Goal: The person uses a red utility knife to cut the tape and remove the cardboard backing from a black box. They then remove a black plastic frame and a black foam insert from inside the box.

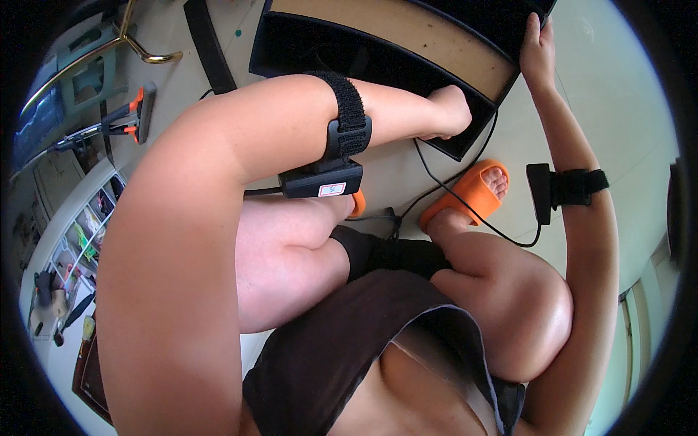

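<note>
Black box-like unit [327, 51] with tan panel [414, 33] sits ahead of me on the floor [607, 94]. Probably heavyish, stiff, smooth; I'd hold outer edges. Left hand [448, 110] curled at near edge, right hand [538, 57] straighter-fingered at right edge; can't tell either's grip. Black cable [442, 186] and orange slipper [472, 198] crowd the near corner.

Left hand [449, 110]: fingertips hidden, hold unclear. Black furniture piece [349, 54] runs off top edge beyond the grip. Left orange slipper [358, 204], nearer the body than that grip, mostly hidden. Small items [83, 236] far left of it: too tiny.
</note>
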Demonstrator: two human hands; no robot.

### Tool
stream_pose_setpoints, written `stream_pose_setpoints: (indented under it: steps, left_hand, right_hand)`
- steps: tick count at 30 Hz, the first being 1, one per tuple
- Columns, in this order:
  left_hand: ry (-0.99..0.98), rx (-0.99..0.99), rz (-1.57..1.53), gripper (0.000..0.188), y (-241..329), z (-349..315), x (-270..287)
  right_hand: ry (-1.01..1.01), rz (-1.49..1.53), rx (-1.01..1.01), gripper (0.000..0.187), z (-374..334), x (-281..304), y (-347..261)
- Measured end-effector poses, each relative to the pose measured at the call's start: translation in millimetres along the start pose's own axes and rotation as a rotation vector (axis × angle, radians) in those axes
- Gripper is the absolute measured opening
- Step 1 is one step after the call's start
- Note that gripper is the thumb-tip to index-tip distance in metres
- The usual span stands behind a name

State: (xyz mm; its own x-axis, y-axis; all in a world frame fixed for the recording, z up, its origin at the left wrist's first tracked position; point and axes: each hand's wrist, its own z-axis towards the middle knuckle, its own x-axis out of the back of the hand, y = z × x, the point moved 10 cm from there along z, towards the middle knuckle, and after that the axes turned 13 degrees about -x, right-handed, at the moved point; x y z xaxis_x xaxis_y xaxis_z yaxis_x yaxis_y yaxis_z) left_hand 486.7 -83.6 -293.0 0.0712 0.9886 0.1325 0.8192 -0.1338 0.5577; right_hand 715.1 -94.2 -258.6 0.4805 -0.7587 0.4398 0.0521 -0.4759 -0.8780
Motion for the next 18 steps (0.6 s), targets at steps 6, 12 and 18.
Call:
stream_pose_setpoints:
  steps: [6,12,18]
  left_hand:
    - [0.059,-0.006,-0.011,0.025,7,-4,3]
    - [0.065,-0.133,-0.003,0.024,23,-14,9]
    - [0.03,-0.208,0.018,0.026,44,-36,13]
  right_hand:
    - [-0.011,0.024,-0.074,0.041,-1,-1,4]
    - [0.034,-0.007,-0.027,0.042,0,2,0]
    - [0.064,0.03,-0.057,0.044,-7,5,-10]
